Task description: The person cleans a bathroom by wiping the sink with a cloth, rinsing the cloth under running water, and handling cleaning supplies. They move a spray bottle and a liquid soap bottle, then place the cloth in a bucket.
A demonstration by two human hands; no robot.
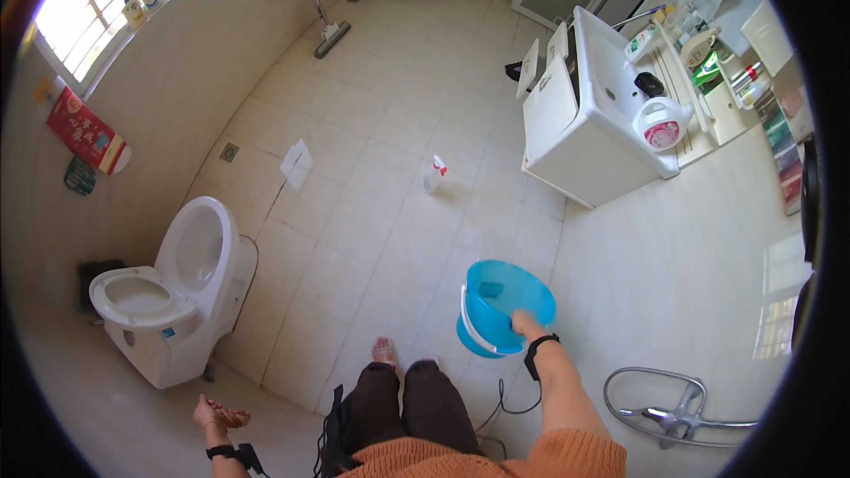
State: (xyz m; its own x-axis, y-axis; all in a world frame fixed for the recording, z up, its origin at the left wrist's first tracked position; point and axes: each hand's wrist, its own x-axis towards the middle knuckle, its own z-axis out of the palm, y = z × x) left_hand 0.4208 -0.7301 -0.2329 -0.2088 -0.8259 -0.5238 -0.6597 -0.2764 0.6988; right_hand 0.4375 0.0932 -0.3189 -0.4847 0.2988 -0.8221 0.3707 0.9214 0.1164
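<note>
A light-blue plastic bucket (475, 338) is just ahead of me on the right, its white handle (470, 325) lowered against the near-left side. My right hand (526, 324) grips the bucket's near-right rim. Inside, a darker rectangular patch (490, 290) shows; whether it is an object or a reflection is unclear. My left hand (222, 413) is out at the lower left, away from the bucket, with curled fingers that look mottled. I cannot tell whether it holds anything. A spray bottle (433, 176) with a red and white trigger head stands on the tiled floor (372, 239) beyond the bucket.
At left is a white toilet (229, 292) with its lid and seat. A white vanity cabinet (578, 159) with a sink (607, 73) is at right, bearing a detergent jug (662, 125). A shower mixer (677, 415) is on the right wall. A sponge mop (331, 38) stands farther back.
</note>
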